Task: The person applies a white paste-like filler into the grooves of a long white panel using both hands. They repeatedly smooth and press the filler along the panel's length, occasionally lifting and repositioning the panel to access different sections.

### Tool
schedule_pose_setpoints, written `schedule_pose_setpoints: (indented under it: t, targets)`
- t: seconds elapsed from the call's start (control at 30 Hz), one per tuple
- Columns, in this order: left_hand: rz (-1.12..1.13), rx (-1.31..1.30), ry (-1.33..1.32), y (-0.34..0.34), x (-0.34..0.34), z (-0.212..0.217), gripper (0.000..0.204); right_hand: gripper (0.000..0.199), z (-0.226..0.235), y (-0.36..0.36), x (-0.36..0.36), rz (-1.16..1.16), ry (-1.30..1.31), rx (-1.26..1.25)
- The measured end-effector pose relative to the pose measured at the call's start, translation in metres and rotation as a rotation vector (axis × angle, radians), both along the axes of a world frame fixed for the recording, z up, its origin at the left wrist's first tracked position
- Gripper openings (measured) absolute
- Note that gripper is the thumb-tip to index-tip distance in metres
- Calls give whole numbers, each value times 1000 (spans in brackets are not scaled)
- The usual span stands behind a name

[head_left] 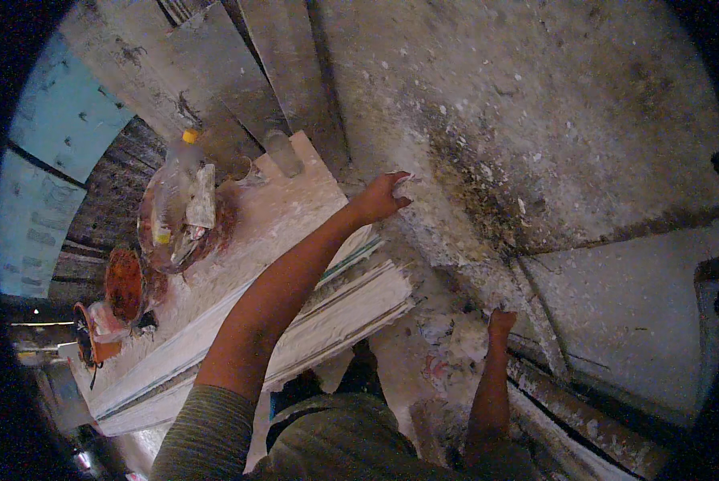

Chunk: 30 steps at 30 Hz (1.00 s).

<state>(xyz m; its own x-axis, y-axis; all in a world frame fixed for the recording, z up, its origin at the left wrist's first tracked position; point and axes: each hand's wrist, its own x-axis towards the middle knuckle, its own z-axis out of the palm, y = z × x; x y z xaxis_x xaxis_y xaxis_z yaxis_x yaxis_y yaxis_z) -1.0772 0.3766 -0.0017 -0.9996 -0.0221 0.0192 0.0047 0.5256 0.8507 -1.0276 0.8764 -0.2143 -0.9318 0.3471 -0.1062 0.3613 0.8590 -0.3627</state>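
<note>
Spreading across the upper right, a broad grey, rough surface flecked with white point(584, 104) (wall or floor, it is hard to tell) fills most of the view beyond the person's hands. Next in size comes a pale, dust-covered counter of layered boards point(251, 232), on the left, beneath the outstretched left arm. On it stand a clear plastic bottle with a yellow cap point(185, 164) and, near the far corner, a greyish translucent cup point(283, 154). The left hand point(383, 198) is just past the counter's edge, its grip narrow, fingers half curled; a whitish scrap point(406, 177) shows at the fingertips, though whether it is held cannot be told. The smaller-looking right hand point(501, 322) is bunched near pale debris at the flecked surface's lower edge; its grip's contents cannot be made out.
</note>
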Motion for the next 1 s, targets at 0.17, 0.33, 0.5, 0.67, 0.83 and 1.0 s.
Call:
schedule_pose_setpoints:
  t: [0.17,0.33,0.5,0.67,0.83,1.0]
  targets:
    - [223,239,-105,-24,63,26,43,40,56,-110,1,-53,13,-313]
    - [683,500,-74,-32,157,-1,55,37,138,-274,25,885,230,-836]
    - [965,997,-242,-28,234,-38,64,30,157,-359,46,1567,-169,417]
    - [948,1103,-209,-25,278,-59,61,28,134,-385,61,1252,-14,270]
    - [1096,1276,-242,-29,307,-57,59,39,124,-416,79,1353,-255,389]
    - [999,1396,-237,-61,347,-54,66,41,104,-433,154,1457,-139,340]
